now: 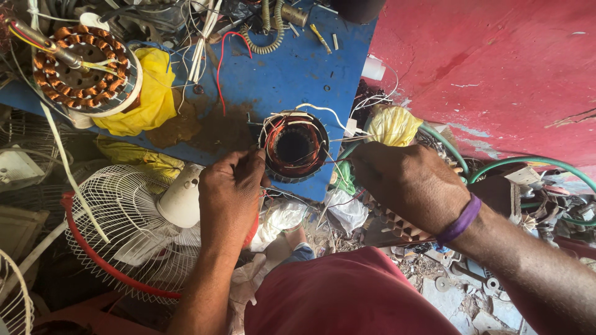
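head view: left hand [231, 193] fingers grip motor stator [294, 147]; right hand [406, 186] fingers pinch its wires [335, 162].

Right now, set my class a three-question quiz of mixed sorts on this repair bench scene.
1. True or false: both hands touch the motor coil.
2. What colour is the board under the coil? A green, B blue, C white.
3. Fill in: the right hand has a ____ band on its wrist.

Key: 1 true: the left hand grips its rim and the right holds its wires. 2 B. 3 purple.
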